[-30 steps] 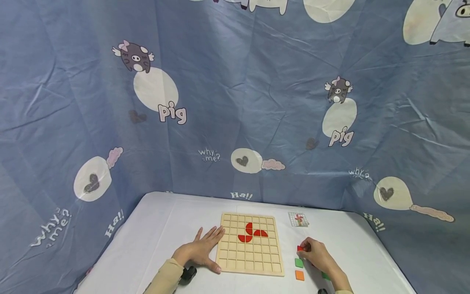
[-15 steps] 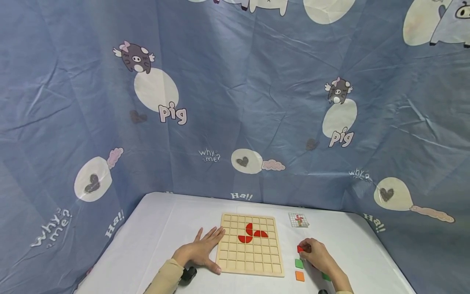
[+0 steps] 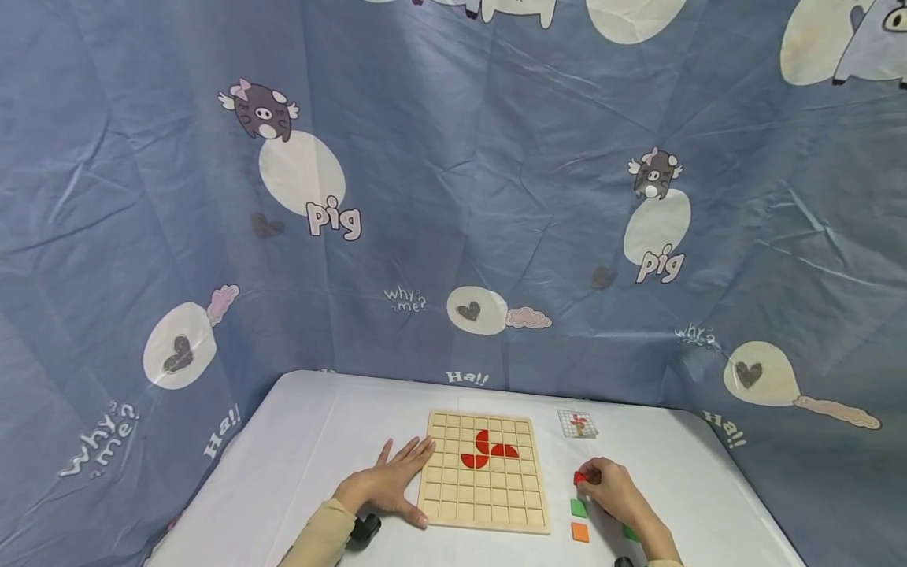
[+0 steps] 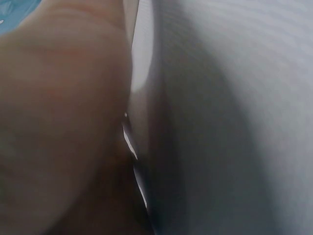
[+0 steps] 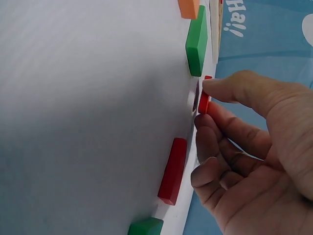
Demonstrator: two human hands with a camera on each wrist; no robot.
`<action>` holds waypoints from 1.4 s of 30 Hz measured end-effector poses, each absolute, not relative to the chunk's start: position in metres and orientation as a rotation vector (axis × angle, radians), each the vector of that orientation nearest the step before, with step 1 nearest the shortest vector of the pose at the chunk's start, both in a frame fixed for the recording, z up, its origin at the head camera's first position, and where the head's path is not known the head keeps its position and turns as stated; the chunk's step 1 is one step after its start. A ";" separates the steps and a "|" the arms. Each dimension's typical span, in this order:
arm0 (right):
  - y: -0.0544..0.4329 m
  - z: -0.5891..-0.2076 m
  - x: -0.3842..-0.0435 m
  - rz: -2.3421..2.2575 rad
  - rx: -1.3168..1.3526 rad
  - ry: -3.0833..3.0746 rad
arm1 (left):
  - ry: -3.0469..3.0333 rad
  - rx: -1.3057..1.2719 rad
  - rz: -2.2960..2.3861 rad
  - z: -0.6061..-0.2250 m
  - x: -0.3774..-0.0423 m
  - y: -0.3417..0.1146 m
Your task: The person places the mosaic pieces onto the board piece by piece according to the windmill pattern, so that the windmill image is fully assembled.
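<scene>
My left hand (image 3: pixel 388 482) lies with fingers spread along the left side of a square wooden grid board (image 3: pixel 489 529), fingertips and thumb at its edge. Several red curved pieces (image 3: pixel 483 441) sit in cells of the board's upper middle, forming part of a pinwheel shape. To the right of the board, my right hand (image 3: pixel 612 490) pinches a small red block (image 5: pixel 204 102) between thumb and index finger, close over the white cloth. Its other fingers are curled in the right wrist view. That camera also shows another red block (image 5: pixel 173 171) below the hand.
A green block (image 3: pixel 578 508) and an orange block (image 3: pixel 579 532) lie in front of the right hand. Another green block (image 3: pixel 631 534) is partly hidden by the forearm. A small pattern card (image 3: pixel 577 424) lies beyond, right of the board. Blue printed cloth (image 3: pixel 453 197) hangs around the table.
</scene>
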State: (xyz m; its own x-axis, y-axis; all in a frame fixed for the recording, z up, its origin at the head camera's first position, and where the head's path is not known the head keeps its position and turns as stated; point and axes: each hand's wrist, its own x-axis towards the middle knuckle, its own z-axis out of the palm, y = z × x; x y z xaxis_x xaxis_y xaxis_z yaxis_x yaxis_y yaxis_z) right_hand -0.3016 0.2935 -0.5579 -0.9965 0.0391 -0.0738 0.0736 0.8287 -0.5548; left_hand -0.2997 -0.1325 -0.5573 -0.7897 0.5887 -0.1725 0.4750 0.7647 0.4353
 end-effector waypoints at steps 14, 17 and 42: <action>0.275 -0.549 -0.304 -0.927 0.018 2.989 | 2.678 0.804 0.526 -0.562 -0.301 -0.132; 0.268 -0.547 -0.304 -0.943 -0.038 3.010 | 2.680 0.800 0.527 -0.562 -0.302 -0.132; 0.197 -0.544 -0.311 -1.054 -0.608 2.936 | 2.674 0.799 0.544 -0.560 -0.301 -0.131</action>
State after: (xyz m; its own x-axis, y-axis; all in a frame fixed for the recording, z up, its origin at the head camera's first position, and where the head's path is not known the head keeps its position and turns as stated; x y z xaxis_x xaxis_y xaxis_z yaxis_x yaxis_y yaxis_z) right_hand -0.3112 0.1973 -0.5437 -0.9260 -0.3414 0.1608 -0.3658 0.7070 -0.6053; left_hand -0.3015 -0.1314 -0.5598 -0.8012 0.5733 -0.1712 0.4608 0.7737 0.4347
